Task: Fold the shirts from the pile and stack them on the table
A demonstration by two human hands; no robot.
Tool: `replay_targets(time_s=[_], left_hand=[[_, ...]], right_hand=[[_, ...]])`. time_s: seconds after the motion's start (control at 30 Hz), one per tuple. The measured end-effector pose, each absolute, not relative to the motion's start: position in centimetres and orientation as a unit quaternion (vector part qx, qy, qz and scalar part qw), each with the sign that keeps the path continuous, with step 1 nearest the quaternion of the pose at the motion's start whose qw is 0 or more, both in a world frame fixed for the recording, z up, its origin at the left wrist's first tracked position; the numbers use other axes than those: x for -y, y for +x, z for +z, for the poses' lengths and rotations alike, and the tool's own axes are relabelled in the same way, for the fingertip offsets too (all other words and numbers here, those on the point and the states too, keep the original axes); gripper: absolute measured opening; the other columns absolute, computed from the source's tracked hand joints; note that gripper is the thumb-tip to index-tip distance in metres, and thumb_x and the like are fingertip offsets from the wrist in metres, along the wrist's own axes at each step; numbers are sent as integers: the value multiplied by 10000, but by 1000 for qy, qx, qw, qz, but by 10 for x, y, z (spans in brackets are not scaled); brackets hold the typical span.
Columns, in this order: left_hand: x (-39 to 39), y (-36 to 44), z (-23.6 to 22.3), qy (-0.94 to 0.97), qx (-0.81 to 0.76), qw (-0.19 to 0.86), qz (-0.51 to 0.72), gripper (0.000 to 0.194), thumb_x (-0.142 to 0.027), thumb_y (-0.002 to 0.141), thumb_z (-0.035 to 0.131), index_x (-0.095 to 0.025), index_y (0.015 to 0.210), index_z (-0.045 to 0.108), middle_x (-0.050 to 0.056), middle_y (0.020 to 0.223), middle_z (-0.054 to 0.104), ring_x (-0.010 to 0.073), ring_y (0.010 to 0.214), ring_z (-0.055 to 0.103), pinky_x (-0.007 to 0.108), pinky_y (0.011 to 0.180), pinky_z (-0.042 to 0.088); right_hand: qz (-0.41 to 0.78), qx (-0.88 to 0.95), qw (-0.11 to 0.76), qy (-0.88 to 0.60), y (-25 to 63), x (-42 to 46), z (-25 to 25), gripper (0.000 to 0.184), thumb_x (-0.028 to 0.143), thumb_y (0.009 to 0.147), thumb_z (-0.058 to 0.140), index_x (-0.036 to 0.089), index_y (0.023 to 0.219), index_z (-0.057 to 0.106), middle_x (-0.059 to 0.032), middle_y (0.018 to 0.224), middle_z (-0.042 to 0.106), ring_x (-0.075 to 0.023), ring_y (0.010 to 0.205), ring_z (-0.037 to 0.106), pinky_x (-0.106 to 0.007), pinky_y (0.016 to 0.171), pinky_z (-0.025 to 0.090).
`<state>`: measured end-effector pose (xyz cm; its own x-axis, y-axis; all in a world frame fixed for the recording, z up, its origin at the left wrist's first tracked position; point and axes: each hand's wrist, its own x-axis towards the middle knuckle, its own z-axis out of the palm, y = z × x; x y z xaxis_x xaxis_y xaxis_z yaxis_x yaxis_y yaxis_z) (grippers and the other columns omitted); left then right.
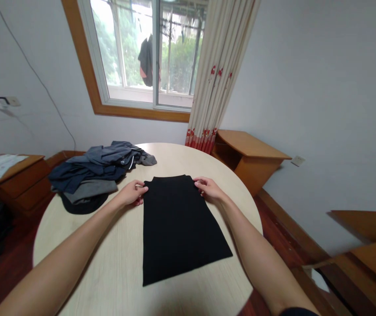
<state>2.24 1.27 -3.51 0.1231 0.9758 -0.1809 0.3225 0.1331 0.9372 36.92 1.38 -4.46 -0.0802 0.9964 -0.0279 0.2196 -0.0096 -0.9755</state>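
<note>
A black garment, folded into a flat panel, lies on the round pale wooden table. Its narrower end points toward the window and its wider edge is nearest me. My left hand pinches the far left corner between thumb and fingers. At the far right corner, my right hand has its thumb and fingers closed on the cloth. The fabric between the two hands looks smooth, and a raised strip runs along its far edge. Whether it is a shirt or another kind of garment I cannot tell.
A heap of dark blue, grey and black clothes sits at the table's left. Beyond the table are a curtain, a window and a wooden desk. A wooden cabinet with white cloth stands at left.
</note>
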Motion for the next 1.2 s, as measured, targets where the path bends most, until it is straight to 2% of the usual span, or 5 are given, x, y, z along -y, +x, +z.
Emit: replay_targets(time_s=[0.27, 0.47, 0.7, 1.0, 1.2], left_hand=[[-23, 33, -34, 554, -580, 461, 380, 403, -250, 884, 645, -106, 1255, 588, -80, 468, 484, 87, 350, 428, 185, 369, 312], [-24, 33, -35, 530, -529, 496, 440, 347, -350, 727, 782, -157, 965, 616, -76, 547, 503, 78, 414, 456, 187, 407, 345], [-31, 38, -31, 572, -460, 425, 530, 274, -282, 690, 723, -198, 867, 530, -81, 615, 495, 81, 507, 488, 176, 478, 363], [-30, 45, -28, 542, -424, 477, 548, 234, -161, 644, 627, -207, 818, 478, -77, 613, 535, 91, 518, 502, 190, 508, 370], [-31, 43, -27, 535, -439, 481, 538, 457, -167, 659, 602, -168, 1114, 557, -106, 546, 474, 96, 467, 459, 199, 487, 333]], right_hand=[[445, 529, 482, -539, 354, -43, -70, 311, 361, 743, 734, 166, 984, 759, -59, 887, 757, -161, 729, 642, -295, 717, 509], [427, 520, 503, -543, 354, -39, -65, 413, 311, 704, 734, 142, 1081, 736, -66, 813, 741, -169, 686, 648, -293, 668, 519], [246, 629, 500, -542, 367, -36, -53, 433, 368, 747, 601, 159, 1103, 731, -110, 1138, 702, -169, 789, 627, -286, 691, 500], [254, 618, 455, -588, 361, -35, -58, 548, 354, 715, 557, 118, 1190, 697, -21, 707, 637, -137, 573, 478, -254, 552, 386], [211, 628, 458, -593, 363, -34, -53, 508, 294, 756, 521, 121, 1200, 696, -56, 816, 692, -156, 635, 537, -278, 631, 454]])
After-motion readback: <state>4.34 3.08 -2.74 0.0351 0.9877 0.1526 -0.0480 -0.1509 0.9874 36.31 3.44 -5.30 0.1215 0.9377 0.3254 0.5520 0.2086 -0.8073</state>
